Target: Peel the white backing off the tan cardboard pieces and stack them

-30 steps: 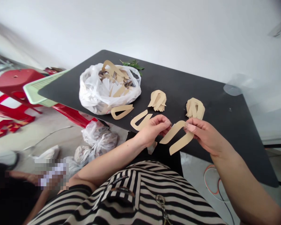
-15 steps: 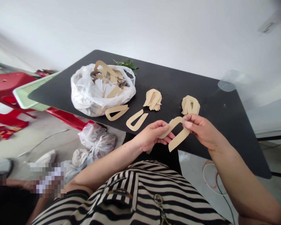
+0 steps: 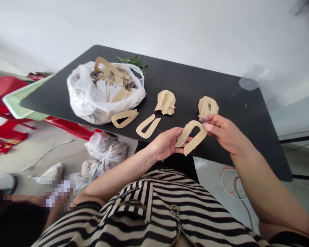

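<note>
Head view: pinching the U-shaped tan strip (image 3: 195,142) at its bend with the right grip (image 3: 220,130), over the near edge of the desk (image 3: 185,80); supporting the legs with the left grip (image 3: 166,144), open beneath. Best pinched lightly, without twisting, to avoid creasing the bend.

The right hand (image 3: 217,129) pinches the curved end of a tan U-shaped cutout (image 3: 192,137), and the fingers of the left hand (image 3: 171,142) extend beneath its legs. Two stacks of like cutouts, a left stack (image 3: 165,102) and a right stack (image 3: 208,105), rest on the black tabletop (image 3: 186,80). Two loose U-shaped pieces (image 3: 148,126) lie near the white plastic bag (image 3: 84,103), which contains tan and white scraps (image 3: 113,85).
</note>
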Tool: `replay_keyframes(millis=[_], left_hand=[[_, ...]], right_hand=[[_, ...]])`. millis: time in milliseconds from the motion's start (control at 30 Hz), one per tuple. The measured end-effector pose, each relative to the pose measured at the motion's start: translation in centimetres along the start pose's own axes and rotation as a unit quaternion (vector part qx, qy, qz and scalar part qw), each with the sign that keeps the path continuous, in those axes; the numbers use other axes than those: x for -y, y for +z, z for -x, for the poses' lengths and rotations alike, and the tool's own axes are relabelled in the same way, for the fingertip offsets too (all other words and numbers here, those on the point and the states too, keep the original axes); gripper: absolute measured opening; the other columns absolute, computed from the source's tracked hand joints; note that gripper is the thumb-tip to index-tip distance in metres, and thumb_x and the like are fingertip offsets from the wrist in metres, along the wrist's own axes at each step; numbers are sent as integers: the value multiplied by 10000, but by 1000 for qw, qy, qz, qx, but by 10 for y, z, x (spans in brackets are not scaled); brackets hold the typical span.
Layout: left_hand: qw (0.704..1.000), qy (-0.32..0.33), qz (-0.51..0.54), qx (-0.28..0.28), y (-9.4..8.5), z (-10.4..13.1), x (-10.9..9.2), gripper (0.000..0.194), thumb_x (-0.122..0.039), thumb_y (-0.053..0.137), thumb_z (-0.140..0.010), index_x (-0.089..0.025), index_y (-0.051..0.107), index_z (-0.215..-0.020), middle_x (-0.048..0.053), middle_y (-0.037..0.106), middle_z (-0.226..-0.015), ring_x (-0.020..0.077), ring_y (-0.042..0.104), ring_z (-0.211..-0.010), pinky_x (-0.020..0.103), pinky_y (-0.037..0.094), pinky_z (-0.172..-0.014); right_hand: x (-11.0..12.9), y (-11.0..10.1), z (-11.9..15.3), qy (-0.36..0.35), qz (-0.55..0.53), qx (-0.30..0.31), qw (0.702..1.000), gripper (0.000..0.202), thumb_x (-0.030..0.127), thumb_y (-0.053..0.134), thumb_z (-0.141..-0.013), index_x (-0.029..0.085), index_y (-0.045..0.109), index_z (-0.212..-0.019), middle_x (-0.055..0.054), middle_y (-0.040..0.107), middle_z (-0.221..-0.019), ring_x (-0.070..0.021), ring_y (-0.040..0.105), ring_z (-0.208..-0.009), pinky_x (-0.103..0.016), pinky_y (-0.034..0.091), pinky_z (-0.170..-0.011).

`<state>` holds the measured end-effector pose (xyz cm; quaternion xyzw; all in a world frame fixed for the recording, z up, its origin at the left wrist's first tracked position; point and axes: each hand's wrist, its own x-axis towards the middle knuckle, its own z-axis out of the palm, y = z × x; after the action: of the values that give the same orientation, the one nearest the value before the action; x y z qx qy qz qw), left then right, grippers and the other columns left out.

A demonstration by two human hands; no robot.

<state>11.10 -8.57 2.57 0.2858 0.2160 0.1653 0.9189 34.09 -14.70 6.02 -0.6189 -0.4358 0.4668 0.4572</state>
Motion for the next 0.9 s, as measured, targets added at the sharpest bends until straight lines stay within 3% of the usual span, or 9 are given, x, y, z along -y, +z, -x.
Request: replay_keyframes(millis=[167,300,433,567,767,900], left_hand=[[999,-18,10,30,-1,-1,1,316,-383,495,-986,-147,652,-1128,163,766,-1076,255,759,-892,367,614,-737],[999,-35,-22,22,2,1,6,268,-302,621,-936,-165,632,-1166,153,756,-1130,259,762,-955,322,605,-738],[996,-51,-79,8,7,2,15,339,-249,722,-886,-170,635,-1204,140,744,-1182,222,759,-980,254,581,-739],[991,-59,-116,-20,9,-4,28,384,-293,793,-836,-166,641,-1165,108,764,-1084,170,760,-873,218,548,-699],[984,-100,-149,7,12,-15,46,338,-259,765,-823,-164,636,-1120,89,766,-1043,177,762,-847,230,518,-664],[982,-131,-137,19,22,-23,48,346,-250,773,-806,-166,635,-1112,85,764,-1031,179,762,-846,238,510,-678]], right_hand=[[-2,-5,-3,9,-7,-15,1000,360,422,817,-777,218,698,-1048,-32,717,-968,-161,633,-831,-299,512,-716],[-6,-10,-4,3,-20,-25,999,351,416,824,-775,227,705,-1045,-33,720,-989,-168,635,-870,-303,516,-761],[-12,-14,-3,-27,-16,-46,998,327,429,804,-802,248,704,-1054,-36,730,-1038,-187,642,-901,-327,519,-798],[-19,-15,9,-14,-15,-65,998,303,449,767,-845,261,704,-1074,-29,733,-1050,-198,648,-942,-348,512,-864],[-37,-28,37,32,7,-91,995,298,444,757,-869,271,699,-1104,-26,727,-1028,-192,636,-960,-342,493,-894],[-41,-42,42,37,20,-114,993,310,469,768,-855,263,709,-1078,-33,733,-1046,-197,641,-994,-350,491,-921]])
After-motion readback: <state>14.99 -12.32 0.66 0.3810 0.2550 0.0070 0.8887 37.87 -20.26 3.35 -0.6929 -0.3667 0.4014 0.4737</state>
